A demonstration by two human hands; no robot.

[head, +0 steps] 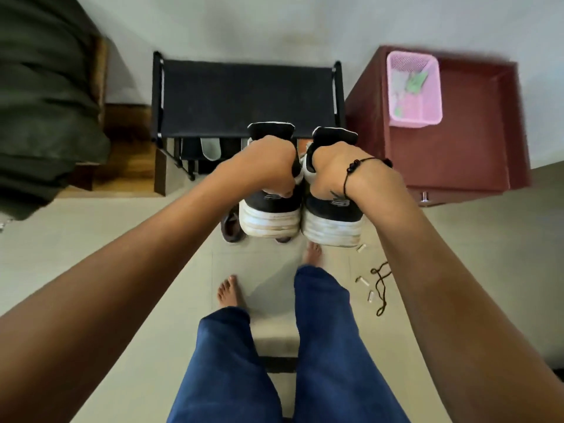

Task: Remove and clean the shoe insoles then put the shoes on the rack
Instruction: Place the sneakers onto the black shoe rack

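Observation:
I hold a pair of black sneakers with thick white soles, heels toward me, side by side in the air just in front of the black shoe rack (244, 96). My left hand (268, 169) grips the collar of the left shoe (270, 216). My right hand (332, 172), with a black cord bracelet on the wrist, grips the collar of the right shoe (332, 225). Both tongues stick up above my fists. A grey insole (210, 148) shows on a lower shelf of the rack.
A dark red cabinet (476, 141) stands right of the rack with a pink basket (413, 93) on top. A brown sandal (230, 227) lies on the floor under the shoes. A black cord (381, 288) and small white bits lie by my bare feet. Dark bedding (42, 102) is at left.

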